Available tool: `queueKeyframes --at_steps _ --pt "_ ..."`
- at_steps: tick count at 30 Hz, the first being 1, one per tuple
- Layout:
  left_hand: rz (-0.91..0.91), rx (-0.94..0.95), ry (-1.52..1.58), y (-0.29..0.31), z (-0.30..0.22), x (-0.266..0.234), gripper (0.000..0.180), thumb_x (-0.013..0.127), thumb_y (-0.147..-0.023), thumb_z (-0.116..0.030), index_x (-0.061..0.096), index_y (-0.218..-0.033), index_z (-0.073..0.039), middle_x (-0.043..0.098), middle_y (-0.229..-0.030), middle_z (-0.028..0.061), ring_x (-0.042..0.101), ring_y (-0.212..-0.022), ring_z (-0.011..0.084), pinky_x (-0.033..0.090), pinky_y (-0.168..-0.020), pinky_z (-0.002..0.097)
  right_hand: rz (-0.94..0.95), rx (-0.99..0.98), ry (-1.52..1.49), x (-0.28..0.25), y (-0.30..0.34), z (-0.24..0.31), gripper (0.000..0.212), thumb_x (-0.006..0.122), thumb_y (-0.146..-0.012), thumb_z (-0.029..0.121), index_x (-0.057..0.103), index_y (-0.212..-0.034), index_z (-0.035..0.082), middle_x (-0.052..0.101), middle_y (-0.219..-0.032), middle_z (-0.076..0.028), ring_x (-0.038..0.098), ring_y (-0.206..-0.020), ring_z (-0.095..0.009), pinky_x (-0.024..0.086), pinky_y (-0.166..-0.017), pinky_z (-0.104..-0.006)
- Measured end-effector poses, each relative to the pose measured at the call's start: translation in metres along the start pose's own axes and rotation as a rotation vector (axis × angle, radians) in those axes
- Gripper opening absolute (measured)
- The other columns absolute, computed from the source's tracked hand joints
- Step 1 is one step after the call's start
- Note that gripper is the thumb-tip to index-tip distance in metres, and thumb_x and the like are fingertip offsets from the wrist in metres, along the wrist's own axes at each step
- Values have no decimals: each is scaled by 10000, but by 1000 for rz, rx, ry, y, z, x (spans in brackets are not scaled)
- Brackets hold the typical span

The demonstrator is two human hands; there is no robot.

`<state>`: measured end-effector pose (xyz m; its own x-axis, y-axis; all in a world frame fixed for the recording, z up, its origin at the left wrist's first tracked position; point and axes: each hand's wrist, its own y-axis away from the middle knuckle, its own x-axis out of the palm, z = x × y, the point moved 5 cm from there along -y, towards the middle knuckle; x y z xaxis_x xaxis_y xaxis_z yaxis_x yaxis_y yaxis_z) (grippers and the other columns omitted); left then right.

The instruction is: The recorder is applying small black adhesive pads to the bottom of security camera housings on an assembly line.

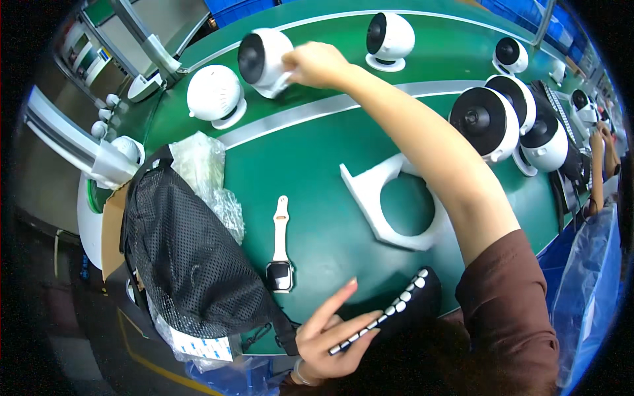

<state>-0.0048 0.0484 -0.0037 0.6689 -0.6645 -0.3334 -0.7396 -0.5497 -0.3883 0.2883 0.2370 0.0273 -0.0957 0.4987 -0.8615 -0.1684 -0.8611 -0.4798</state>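
Note:
My right hand (316, 65) reaches across to the far green belt and grips a round white camera (276, 53) with a black front near its base. That camera is slightly blurred and tilted. At the near edge of the bench, my left hand (333, 333) holds a black sheet (422, 305) with a row of white round pads (400, 305) along its edge. The index finger points out, apart from the sheet. Between the arms lies a white ring-shaped foam holder (370, 191). A smartwatch (280, 276) with a pale strap lies left of it.
Another white camera (212, 94) stands left of the gripped one, and one (389, 38) stands farther right. Several cameras (485, 122) cluster at the right. A black mesh bag (191, 244) and clear plastic bags (201, 165) occupy the left. Another person's hands (598, 152) show far right.

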Motion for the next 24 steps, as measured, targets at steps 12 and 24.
queueKeyframes --at_steps 12,24 --pt "226 89 36 -4 4 5 307 689 -577 24 650 -873 -46 593 -979 143 537 -484 90 422 -444 192 40 -165 197 33 46 -103 475 463 -651 3 600 -1034 248 594 -980 -98 555 -907 -276 427 -821 -355" --pt "196 65 126 1 7 11 325 683 -599 23 631 -917 -17 638 -832 108 617 -589 166 474 -493 218 307 -171 -82 83 -2 67 491 509 -794 355 420 -1139 17 466 -1161 -144 448 -1077 -279 375 -873 -390"
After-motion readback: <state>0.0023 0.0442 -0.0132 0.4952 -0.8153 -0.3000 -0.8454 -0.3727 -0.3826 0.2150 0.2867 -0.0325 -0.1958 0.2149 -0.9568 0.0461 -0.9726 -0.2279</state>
